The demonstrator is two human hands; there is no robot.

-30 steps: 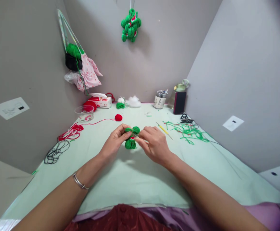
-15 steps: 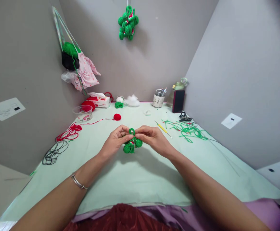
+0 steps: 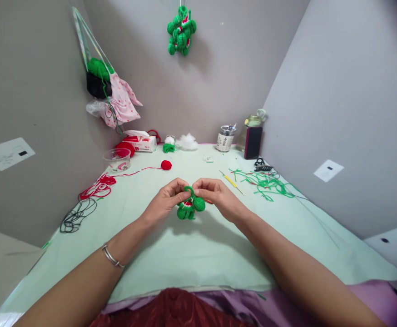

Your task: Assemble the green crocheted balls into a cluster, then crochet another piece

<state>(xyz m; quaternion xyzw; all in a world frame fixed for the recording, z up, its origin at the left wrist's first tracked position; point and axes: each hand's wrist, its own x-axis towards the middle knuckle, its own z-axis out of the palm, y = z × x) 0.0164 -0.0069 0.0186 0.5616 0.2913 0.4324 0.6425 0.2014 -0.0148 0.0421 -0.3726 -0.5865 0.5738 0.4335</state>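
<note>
Between my two hands hangs a green crocheted piece with round balls, some red and white in it, and a ring at its top. My left hand pinches the left side of the ring between thumb and fingers. On the other side, my right hand is closed on the top right of the same piece, just above a green ball. The piece is held above the pale green tablecloth. Fingers cover part of the ring.
A yellow-handled crochet hook lies right of my hands, before green yarn scraps. At left are red yarn, black cord and a clear tub. Behind stand a tissue box, a pen tin and a phone.
The crocheted piece has turned and sunk slightly; its ring now looks tilted and flatter, and more red and white shows. Both hands stay nearly in place.
</note>
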